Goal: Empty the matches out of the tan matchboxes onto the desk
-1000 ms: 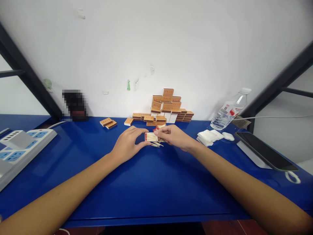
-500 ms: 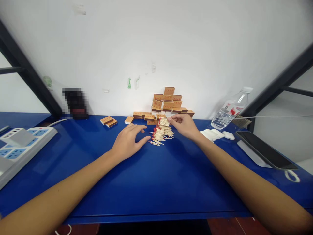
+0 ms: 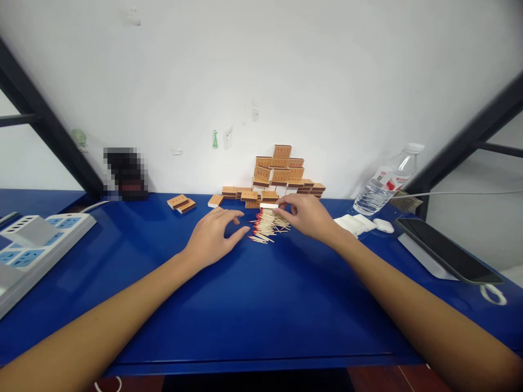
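A white matchbox tray (image 3: 268, 206) is pinched between the thumb and fingers of my right hand (image 3: 308, 215). Its side faces me, so its inside is hidden. Right below it, a heap of red-tipped matches (image 3: 265, 224) lies on the blue table (image 3: 253, 305). To the left of the heap, my left hand (image 3: 214, 234) hovers near the tabletop with thumb and fingers apart, holding nothing. Behind the tray stand several orange-brown matchboxes (image 3: 280, 175), stacked in a stepped pile against the wall.
Loose matchboxes (image 3: 182, 203) lie left of the pile. On the right are a tilted water bottle (image 3: 384, 182), a white earbud case (image 3: 383, 226) and a smartphone (image 3: 447, 247). A power strip (image 3: 49, 239) lies at the left, and a white wall (image 3: 196, 71) rises behind.
My right hand has tipped the tray, turning its match-filled inside out of sight, and lowered it slightly toward the heap. My left hand has barely moved.
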Demonstrator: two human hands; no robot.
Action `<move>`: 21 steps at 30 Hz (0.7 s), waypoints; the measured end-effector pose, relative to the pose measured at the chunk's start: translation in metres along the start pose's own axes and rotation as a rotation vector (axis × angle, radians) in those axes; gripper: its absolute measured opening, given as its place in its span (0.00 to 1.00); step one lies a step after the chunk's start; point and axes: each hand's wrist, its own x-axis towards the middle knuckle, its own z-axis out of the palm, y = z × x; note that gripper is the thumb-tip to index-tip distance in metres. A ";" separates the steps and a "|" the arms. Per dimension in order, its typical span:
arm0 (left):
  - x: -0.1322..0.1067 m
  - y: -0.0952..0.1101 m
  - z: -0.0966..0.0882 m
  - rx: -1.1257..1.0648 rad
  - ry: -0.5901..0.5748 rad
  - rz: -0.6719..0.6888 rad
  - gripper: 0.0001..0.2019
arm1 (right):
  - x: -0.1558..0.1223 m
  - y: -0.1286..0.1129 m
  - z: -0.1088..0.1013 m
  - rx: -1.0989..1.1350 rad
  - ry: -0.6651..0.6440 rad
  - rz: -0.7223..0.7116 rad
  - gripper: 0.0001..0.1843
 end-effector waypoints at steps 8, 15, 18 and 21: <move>0.000 0.001 0.000 0.002 -0.019 -0.005 0.15 | -0.003 -0.001 -0.006 -0.129 0.033 -0.130 0.13; 0.001 -0.001 0.000 0.013 -0.012 -0.011 0.15 | -0.003 0.001 -0.016 -0.187 0.061 -0.181 0.14; 0.004 -0.004 -0.003 0.023 -0.004 -0.010 0.14 | -0.003 0.006 -0.023 -0.207 0.099 -0.193 0.15; 0.007 -0.011 -0.008 0.065 0.022 -0.019 0.13 | -0.002 0.010 -0.036 -0.151 0.168 -0.147 0.16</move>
